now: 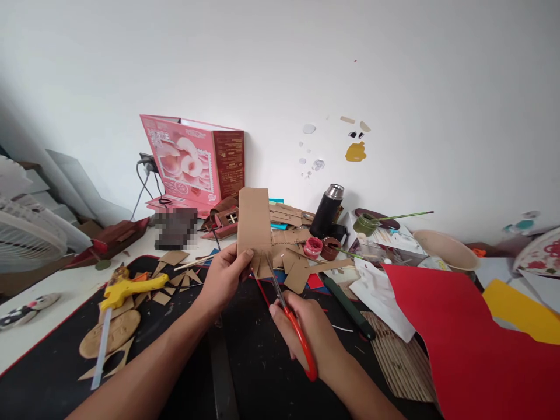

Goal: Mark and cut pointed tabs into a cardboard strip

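A strip of brown cardboard (pixel 254 219) stands upright in the middle of the view, its lower end marked by several slits or lines. My left hand (pixel 225 277) grips its lower left edge, thumb in front. Red-handled scissors (pixel 298 335) are held in my right hand (pixel 308 326), whose fingers go round the handles. The blades point up and away, with their tips at the cardboard's lower right edge. Whether the blades have cardboard between them is hard to make out.
A yellow glue gun (pixel 131 290) with a glue stick lies left, among cardboard scraps (pixel 172 258). Behind stand a pink box (pixel 188 163) and a black flask (pixel 327 210). Paint jars (pixel 313 247), a green-handled tool (pixel 350 309) and red paper (pixel 464 332) lie right, on or beside the black mat (pixel 266 379).
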Action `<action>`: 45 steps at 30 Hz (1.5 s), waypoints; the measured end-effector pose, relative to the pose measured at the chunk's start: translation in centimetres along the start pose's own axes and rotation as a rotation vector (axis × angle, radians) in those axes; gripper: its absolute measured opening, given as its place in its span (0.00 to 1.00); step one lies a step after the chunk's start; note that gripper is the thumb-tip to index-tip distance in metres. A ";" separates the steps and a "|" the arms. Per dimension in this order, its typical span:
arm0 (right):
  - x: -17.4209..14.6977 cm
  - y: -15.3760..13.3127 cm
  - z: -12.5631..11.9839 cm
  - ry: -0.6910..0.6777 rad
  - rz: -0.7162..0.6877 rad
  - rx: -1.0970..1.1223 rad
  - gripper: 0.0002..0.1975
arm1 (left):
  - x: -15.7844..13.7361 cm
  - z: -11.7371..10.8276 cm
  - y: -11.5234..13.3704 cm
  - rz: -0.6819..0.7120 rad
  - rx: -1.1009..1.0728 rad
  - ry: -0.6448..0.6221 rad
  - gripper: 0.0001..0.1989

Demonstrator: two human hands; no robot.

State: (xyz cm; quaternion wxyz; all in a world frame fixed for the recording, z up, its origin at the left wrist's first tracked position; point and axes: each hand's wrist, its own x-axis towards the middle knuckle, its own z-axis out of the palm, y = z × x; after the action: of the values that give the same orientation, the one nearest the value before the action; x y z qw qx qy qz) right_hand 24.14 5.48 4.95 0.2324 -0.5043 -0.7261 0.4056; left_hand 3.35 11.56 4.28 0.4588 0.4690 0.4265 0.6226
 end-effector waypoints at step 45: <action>-0.2 -0.3 -0.5 -0.006 0.009 -0.010 0.17 | -0.2 0.2 0.8 0.011 0.049 -0.047 0.20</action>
State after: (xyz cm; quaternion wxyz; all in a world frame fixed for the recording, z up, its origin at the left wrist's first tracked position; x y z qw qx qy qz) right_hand 24.46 5.40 5.51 0.2256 -0.5077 -0.7265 0.4044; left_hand 3.48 11.24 5.05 0.4537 0.4970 0.4279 0.6034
